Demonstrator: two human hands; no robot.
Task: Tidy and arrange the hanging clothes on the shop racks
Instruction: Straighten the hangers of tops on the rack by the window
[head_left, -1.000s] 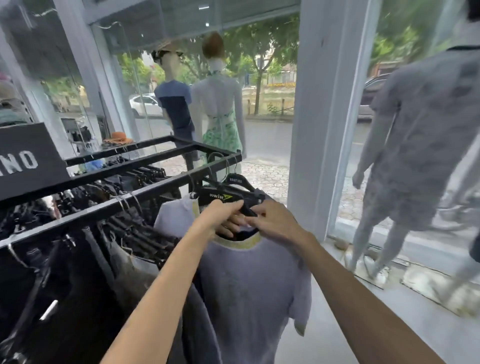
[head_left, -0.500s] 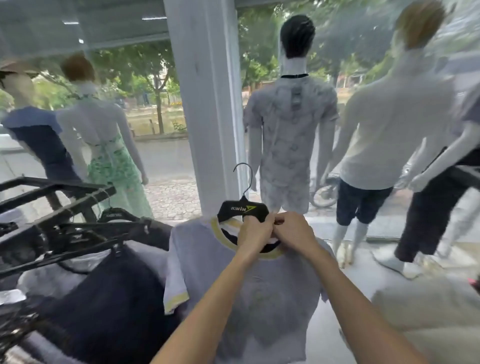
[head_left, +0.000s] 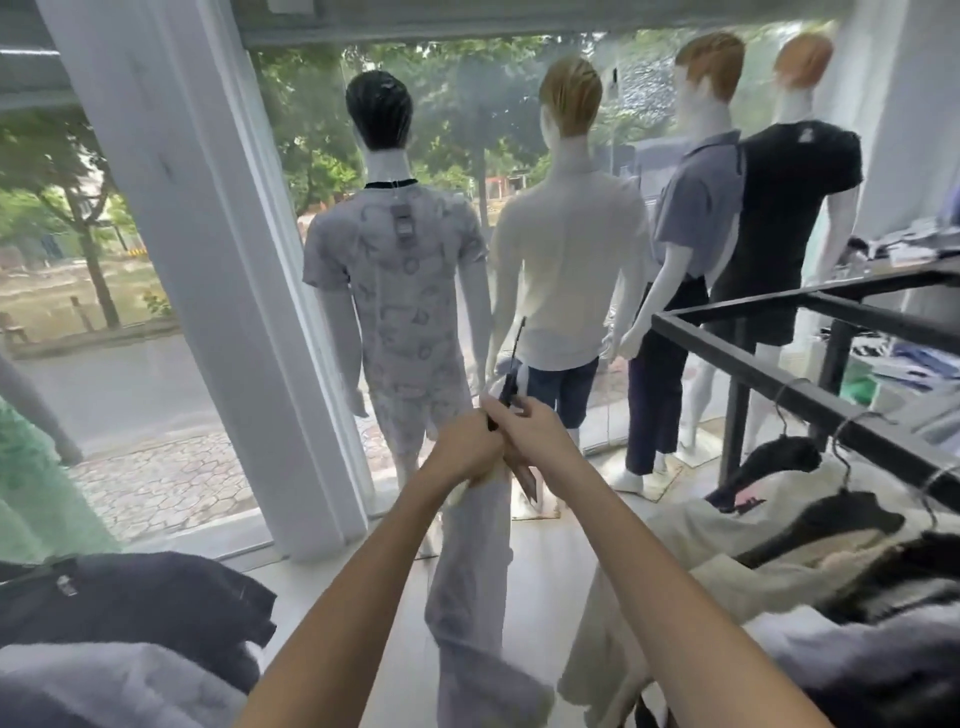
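Both grips are closed at the neck of the black hanger (head_left: 508, 387): the left hand (head_left: 465, 452) wraps the collar end and the right hand (head_left: 535, 436) pinches just beside it, hands touching, forearms reaching forward and converging. The grey shirt (head_left: 470, 582) hangs edge-on beneath them in mid-air, off any rail, left of the black rack (head_left: 779, 325). Assessed step: carrying the shirt for re-hanging; the next move likely calls for turning the hook toward the right rail and seating it among the hung clothes (head_left: 810, 519).
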